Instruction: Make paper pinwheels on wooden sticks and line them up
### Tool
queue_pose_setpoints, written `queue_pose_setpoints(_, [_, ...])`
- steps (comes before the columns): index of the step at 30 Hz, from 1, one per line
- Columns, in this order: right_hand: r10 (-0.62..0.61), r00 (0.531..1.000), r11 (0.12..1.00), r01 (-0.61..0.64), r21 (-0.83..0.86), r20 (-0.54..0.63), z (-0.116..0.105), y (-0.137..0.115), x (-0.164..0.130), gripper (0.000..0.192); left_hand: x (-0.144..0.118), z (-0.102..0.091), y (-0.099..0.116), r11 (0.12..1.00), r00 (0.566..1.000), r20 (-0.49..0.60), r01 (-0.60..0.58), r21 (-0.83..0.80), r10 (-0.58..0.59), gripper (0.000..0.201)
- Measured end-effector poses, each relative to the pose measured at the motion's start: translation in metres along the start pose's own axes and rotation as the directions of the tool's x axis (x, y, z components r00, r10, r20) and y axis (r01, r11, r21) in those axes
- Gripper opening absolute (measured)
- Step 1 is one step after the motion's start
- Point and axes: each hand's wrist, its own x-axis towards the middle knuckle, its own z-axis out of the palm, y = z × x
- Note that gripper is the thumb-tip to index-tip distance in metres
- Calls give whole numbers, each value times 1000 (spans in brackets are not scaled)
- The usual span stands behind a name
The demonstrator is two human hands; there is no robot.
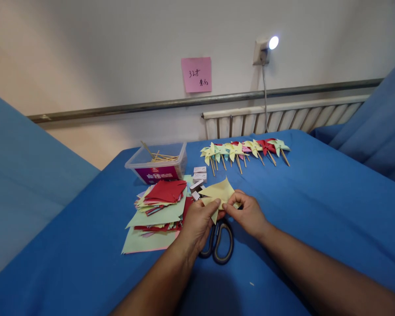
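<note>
yellow paper [219, 192] pinched between left hand [197, 221] and right hand [248, 213], above scissors [221, 243].

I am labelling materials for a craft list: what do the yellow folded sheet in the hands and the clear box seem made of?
Yellow folded sheet: likely thin matte paper; it holds sharp creases. Clear box: probably glossy plastic; the sticks inside show through.

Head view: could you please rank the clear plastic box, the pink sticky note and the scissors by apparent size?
1. Clear plastic box
2. Scissors, partly hidden by the left hand and nearer the camera, so unsure
3. Pink sticky note
</note>
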Motion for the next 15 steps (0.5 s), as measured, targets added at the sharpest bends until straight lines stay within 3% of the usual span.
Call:
queue_pose_setpoints(10, [-4,1000,1000,3,24,15,2,-1,-2,20,-1,1,0,999,999,9,-40,16,40,33])
queue_pose_setpoints(15, [3,996,984,-18,176,86,2,-4,-5,20,-1,-1,2,997,998,-12,-64,48,64,34])
